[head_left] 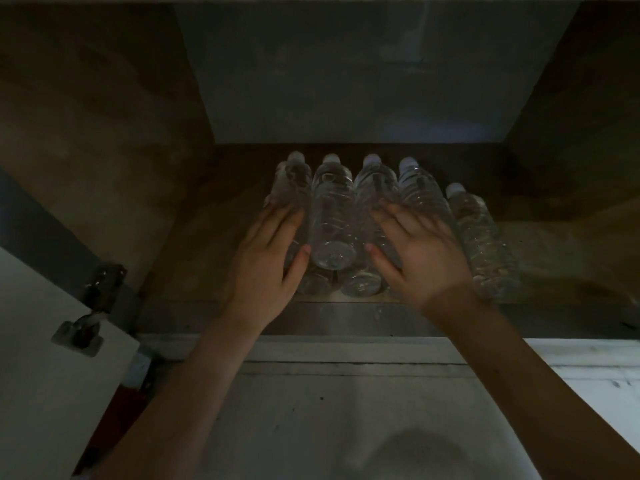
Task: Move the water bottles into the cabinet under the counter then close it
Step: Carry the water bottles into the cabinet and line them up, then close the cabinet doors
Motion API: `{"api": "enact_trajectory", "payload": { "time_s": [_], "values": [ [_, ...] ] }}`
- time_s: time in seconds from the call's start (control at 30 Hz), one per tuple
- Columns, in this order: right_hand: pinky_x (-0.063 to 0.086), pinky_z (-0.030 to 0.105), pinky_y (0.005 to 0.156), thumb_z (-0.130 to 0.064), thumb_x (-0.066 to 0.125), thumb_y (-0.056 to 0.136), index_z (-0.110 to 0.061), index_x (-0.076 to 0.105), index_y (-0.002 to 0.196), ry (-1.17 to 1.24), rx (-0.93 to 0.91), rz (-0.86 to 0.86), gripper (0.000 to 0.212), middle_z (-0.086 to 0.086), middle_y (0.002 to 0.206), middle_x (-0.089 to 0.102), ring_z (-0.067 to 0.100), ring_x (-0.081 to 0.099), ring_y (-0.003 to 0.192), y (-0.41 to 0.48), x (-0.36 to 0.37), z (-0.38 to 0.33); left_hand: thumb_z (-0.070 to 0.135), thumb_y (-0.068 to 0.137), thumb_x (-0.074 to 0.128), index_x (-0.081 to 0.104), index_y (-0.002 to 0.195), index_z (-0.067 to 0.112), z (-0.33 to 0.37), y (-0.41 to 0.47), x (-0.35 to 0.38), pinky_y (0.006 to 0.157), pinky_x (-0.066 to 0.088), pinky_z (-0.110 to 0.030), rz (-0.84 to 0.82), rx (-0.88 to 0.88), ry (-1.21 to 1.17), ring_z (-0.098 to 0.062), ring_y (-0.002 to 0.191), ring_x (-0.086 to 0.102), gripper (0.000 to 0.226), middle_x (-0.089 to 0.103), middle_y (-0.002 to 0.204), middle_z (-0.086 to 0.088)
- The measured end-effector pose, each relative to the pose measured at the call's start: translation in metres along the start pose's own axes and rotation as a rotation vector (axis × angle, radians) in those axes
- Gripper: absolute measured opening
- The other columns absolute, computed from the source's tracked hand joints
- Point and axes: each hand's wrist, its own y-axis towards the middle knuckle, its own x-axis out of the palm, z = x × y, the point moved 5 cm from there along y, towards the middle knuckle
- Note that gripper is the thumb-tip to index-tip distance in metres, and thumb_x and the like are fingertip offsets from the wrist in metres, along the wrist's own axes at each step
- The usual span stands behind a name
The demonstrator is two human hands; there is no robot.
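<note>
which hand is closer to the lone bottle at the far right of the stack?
Right. The right hand lies flat on the stacked bottles, directly beside the lone bottle. The left hand rests on the stack's far left side, well away from it.

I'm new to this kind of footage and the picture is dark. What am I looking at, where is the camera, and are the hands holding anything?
There is no machine, only a person. The one picture comes from a camera on their head, looking down into an open cabinet under a counter. Clear water bottles lie on their sides on the cabinet floor, caps pointing to the back, some stacked on others; one more bottle lies at the right edge of the group. The left hand and right hand rest flat on the pile with fingers spread, gripping nothing. The white door at left stands open.
</note>
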Motion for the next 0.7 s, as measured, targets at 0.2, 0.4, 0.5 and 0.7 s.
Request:
{"api": "enact_trajectory", "payload": {
  "time_s": [0.2,0.4,0.5,0.7],
  "values": [
    [0.041,0.047,0.107,-0.038,0.046,0.097,-0.007,0.056,0.135,0.137,0.021,0.111,0.050,0.013,0.136,0.058,0.031,0.053,0.126,-0.011,-0.014,-0.004,0.037,0.097,0.041,0.049,0.137,0.011,0.013,-0.007,-0.015,0.108,0.031,-0.034,-0.020,-0.029,0.008,-0.026,0.137,0.038,0.049,0.050,0.143,-0.010],
    [0.049,0.046,0.093,-0.026,0.054,0.095,-0.003,0.065,0.123,0.211,0.095,0.105,0.038,0.016,0.120,0.065,0.035,0.059,0.111,-0.057,-0.061,-0.037,0.027,0.096,0.048,0.064,0.122,0.004,0.043,-0.055,-0.073,0.090,0.048,-0.034,-0.110,-0.001,-0.062,-0.027,0.107,0.058,0.038,0.066,0.116,-0.014],
    [0.049,0.043,0.097,-0.033,0.048,0.095,-0.006,0.064,0.126,0.218,0.137,-0.087,0.045,0.013,0.122,0.066,0.032,0.059,0.113,-0.078,-0.101,-0.054,0.033,0.097,0.043,0.065,0.122,0.005,0.062,-0.073,-0.115,0.089,0.047,-0.031,-0.260,-0.010,0.001,-0.028,0.103,0.062,0.043,0.068,0.114,-0.013],
    [0.052,0.041,0.094,-0.037,0.044,0.093,-0.007,0.066,0.123,0.227,0.273,-0.268,0.047,0.010,0.117,0.069,0.030,0.064,0.108,-0.076,-0.268,-0.079,0.040,0.097,0.036,0.063,0.124,0.012,0.143,-0.060,-0.254,0.087,0.054,-0.038,-0.522,-0.086,-0.066,-0.027,0.107,0.063,0.048,0.068,0.117,-0.008]
  ]
}}
